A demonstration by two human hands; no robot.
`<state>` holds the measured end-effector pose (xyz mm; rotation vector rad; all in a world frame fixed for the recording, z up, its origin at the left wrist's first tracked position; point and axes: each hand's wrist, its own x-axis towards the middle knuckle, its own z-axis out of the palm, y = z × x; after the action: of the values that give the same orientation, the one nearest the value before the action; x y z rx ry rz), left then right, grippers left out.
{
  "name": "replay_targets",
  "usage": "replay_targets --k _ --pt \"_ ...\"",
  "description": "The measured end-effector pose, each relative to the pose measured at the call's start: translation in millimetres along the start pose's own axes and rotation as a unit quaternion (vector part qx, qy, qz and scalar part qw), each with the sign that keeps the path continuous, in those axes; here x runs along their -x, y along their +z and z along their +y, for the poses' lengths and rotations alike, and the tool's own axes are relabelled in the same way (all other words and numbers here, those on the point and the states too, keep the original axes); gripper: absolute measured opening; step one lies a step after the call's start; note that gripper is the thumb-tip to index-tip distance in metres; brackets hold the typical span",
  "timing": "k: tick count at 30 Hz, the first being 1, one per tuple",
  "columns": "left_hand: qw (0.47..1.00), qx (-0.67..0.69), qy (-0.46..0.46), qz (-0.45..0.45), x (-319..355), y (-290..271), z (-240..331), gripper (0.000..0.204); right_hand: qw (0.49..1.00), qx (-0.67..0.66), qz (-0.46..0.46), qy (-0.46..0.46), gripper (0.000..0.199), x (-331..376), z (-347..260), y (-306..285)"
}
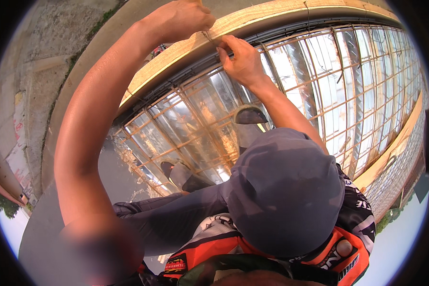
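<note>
**Thin wire (206, 35) at the timber's inner edge, between the left hand (188, 21) and the right hand (238, 59)**

The wire shows as a short dark piece against the pale timber beam (252, 18) that borders the far edge of the metal decking (290, 64). It lies just below the knuckles of the left hand and just beyond the fingertips of the right, on a short slant across the beam's long axis, which runs from lower left to upper right. The left hand looks the nearer of the two.

The left grip is a curled fist over the beam's outer side, palm hidden; whether anything is in it I cannot tell. The right grip is half curled on the inner side of the beam, thumb and forefinger drawn near each other at the tips; the pictures do not show whether they pinch the wire's end.

Below the right hand, a rusty bar mesh (188, 106) spreads over the decking. One dark shoe (250, 116) stands among its bars, with a second shoe (167, 168) nearer the decking's left edge. A bent grey trouser knee (283, 190) hides part of the right forearm.
</note>
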<state>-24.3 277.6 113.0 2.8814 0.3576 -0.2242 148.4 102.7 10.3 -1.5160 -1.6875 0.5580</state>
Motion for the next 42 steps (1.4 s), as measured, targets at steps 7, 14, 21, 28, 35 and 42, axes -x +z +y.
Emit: replay_targets --k 7,14,21,28,35,42 --pt "0.964 0.195 -0.181 0.017 19.7 33.9 -9.8 0.018 0.997 -0.063 0.04 0.004 0.028 5.1 -0.4 3.1" --pt "0.902 0.119 -0.367 0.193 36.2 59.4 74.7 0.018 0.998 -0.046 0.006 -0.034 0.027 4.1 1.7 -8.1" --pt "0.796 0.152 -0.505 0.295 4.0 74.2 123.4 0.024 0.996 -0.085 -0.017 0.012 0.023 -8.2 -13.2 -18.7" --pt "0.664 0.425 -0.568 0.234 3.4 54.2 125.2 0.039 0.948 -0.215 -0.068 0.224 0.025 -20.5 -28.5 -5.6" --pt "0.533 0.658 -0.505 0.167 23.3 54.6 90.8 0.037 0.942 -0.166 -0.132 0.261 0.025 -41.7 -20.1 -21.4" --pt "0.653 0.585 -0.473 0.086 44.9 57.4 67.1 0.041 0.974 0.109 -0.185 0.068 0.022 -104.1 -15.6 -36.4"
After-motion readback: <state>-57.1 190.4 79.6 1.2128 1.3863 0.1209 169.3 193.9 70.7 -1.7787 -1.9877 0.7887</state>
